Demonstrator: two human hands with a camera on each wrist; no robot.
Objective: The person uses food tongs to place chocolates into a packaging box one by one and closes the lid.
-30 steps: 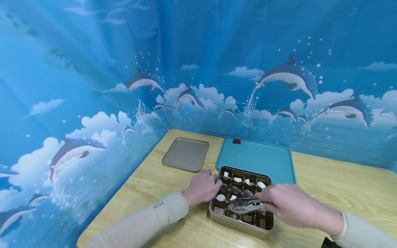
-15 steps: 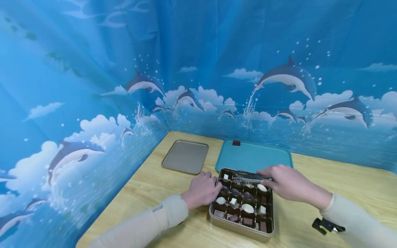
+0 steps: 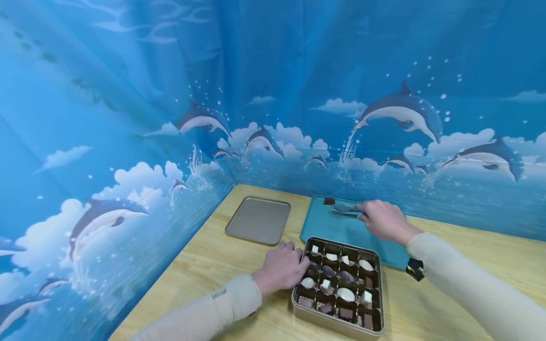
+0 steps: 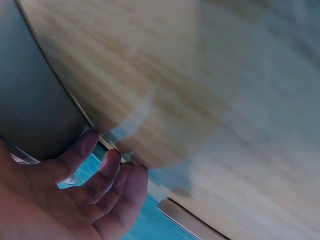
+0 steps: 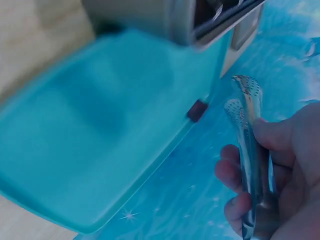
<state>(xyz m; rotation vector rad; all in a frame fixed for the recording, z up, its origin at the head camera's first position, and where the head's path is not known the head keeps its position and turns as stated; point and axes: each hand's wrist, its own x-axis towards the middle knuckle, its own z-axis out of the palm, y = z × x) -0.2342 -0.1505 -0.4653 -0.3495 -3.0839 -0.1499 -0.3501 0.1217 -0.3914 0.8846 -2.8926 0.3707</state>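
My right hand grips a pair of metal tongs with perforated tips. In the head view the tongs reach over the teal tray, close beside a small dark brown chocolate at its far left corner. The right wrist view shows the two tips apart, nothing between them. My left hand rests against the left side of a metal tin, fingers loosely bent. Inside the tin, a brown divided insert holds white, purple-brown and dark chocolates, one per compartment.
A flat grey metal tray lies on the wooden table to the left of the teal tray. The tin stands just in front of the teal tray. A blue dolphin-print curtain closes off the table's back and left.
My right hand has carried the tongs from the tin's front compartments, past its back row, to the far left of the teal tray. My left hand has stayed at the tin.
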